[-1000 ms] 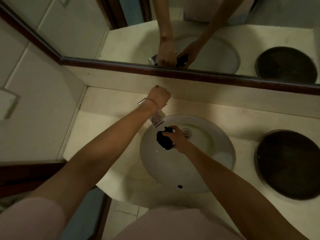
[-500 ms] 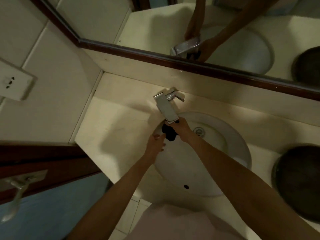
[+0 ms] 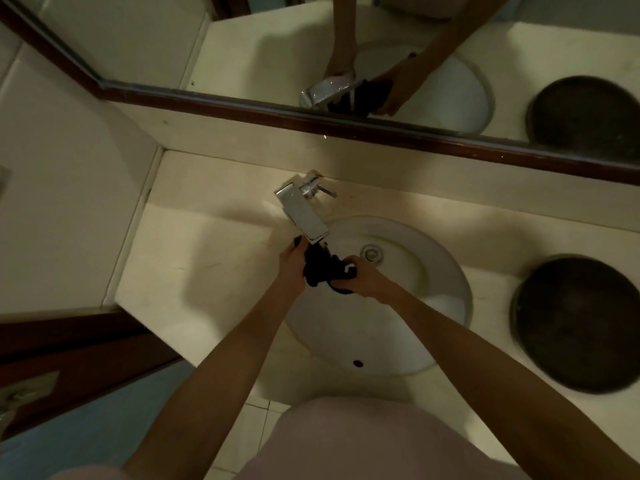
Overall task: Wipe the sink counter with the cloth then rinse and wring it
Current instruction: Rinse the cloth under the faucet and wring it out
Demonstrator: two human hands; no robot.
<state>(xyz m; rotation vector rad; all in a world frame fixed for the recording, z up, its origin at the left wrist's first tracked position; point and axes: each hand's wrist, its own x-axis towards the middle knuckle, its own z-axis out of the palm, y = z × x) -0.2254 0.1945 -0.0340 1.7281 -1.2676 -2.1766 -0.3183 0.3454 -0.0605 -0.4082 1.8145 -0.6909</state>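
Observation:
A small black cloth point(image 3: 320, 270) is bunched up just under the spout of the chrome faucet point(image 3: 302, 211), over the left side of the white oval sink point(image 3: 408, 327). My left hand point(image 3: 292, 268) grips its left end and my right hand point(image 3: 363, 277) grips its right end, so the cloth is held between both. The cream counter point(image 3: 194, 258) spreads around the basin. The drain point(image 3: 371, 252) shows just past my right hand. I cannot tell whether water is running.
A dark round tray or lid point(image 3: 575, 323) lies on the counter at the right. A mirror with a dark wooden frame point(image 3: 381, 131) runs along the back and reflects my hands. A tiled wall point(image 3: 69, 168) bounds the left side. A dark wooden door edge point(image 3: 69, 344) stands at the lower left.
My left hand left the faucet handle, came down into the basin and took hold of the cloth beside my right hand. The view has shifted a little to the left.

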